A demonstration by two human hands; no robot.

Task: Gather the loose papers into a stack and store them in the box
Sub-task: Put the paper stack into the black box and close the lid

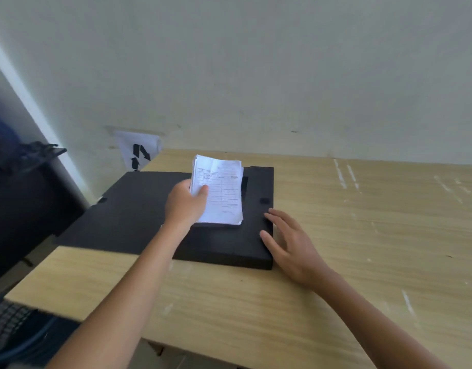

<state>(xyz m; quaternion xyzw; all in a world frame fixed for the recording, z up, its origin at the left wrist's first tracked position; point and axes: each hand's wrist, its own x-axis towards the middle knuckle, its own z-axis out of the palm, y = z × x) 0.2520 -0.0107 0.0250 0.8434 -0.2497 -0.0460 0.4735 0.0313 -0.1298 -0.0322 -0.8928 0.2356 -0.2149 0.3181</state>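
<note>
A stack of white lined papers (224, 193) is held over the flat black box (224, 249) on the wooden table. My left hand (185, 203) grips the stack at its left edge, thumb on top. The box lies open, with its black lid flap (123, 209) spread out to the left past the table's edge. My right hand (288, 243) rests with straight fingers against the box's right side, holding nothing.
The light wooden table (362, 235) stretches to the right, marked with white scuffs. A white sheet with black arrows (139, 153) leans against the wall behind the box. Dark furniture (24, 195) stands at the left.
</note>
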